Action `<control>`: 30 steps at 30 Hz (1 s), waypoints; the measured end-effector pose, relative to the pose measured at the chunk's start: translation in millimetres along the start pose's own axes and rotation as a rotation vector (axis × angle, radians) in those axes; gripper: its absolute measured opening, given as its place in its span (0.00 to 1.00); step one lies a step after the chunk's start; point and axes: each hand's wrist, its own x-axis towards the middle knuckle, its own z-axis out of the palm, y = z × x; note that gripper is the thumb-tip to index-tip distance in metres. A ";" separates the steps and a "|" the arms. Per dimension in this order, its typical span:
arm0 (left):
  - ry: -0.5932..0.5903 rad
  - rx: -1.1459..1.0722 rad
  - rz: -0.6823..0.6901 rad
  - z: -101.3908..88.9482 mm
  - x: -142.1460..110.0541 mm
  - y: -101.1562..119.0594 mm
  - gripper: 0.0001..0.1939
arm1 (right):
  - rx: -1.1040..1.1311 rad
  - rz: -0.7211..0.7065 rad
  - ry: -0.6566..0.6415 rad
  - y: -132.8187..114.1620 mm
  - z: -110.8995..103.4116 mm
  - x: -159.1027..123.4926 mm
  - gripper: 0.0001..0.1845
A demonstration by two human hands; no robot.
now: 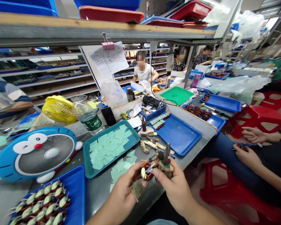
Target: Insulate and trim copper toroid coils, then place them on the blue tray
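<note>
Left hand [127, 186] pinches wire-wound toroid coil [147, 172] over bench [99, 190]. Right hand [174, 179] wraps pliers [166, 154], thumb at coil. Pliers near-upright, just right of coil, tips pointing away.

A small ring-shaped coil [147, 172], wound in glossy reddish-brown wire, with a pale yellow-green piece on its face and whitish strands angling out near its middle, is held tilted between the fingertips of the left grip [124, 190] and the thumb side of the right grip [175, 184]. Dark metal pliers [167, 156], greenish near the pivot, stand nearly upright in the right grip, nose pointing up, just beside the coil; their handles are hidden.
</note>
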 end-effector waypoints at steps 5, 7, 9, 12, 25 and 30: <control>-0.026 0.196 -0.005 -0.7 -1.8 1.7 0.32 | -0.042 -0.009 0.018 9.4 9.5 -4.7 0.20; 0.000 0.232 -0.014 -1.1 -2.2 0.9 0.32 | -0.064 0.003 0.008 11.5 14.5 -6.1 0.21; 0.047 0.249 -0.019 -2.7 -3.7 1.3 0.27 | -0.103 0.020 -0.029 8.9 15.2 -6.7 0.21; 0.097 0.272 -0.034 -9.4 -9.8 5.3 0.21 | -0.257 0.060 -0.137 -3.5 -0.2 -7.0 0.20; -0.130 0.480 -0.083 -36.5 -30.6 39.7 0.14 | -1.121 0.091 -0.707 -57.3 -21.5 -18.9 0.08; -0.196 0.559 -0.091 -40.8 -35.9 50.5 0.16 | -1.191 0.100 -0.799 -63.6 -18.2 -15.7 0.07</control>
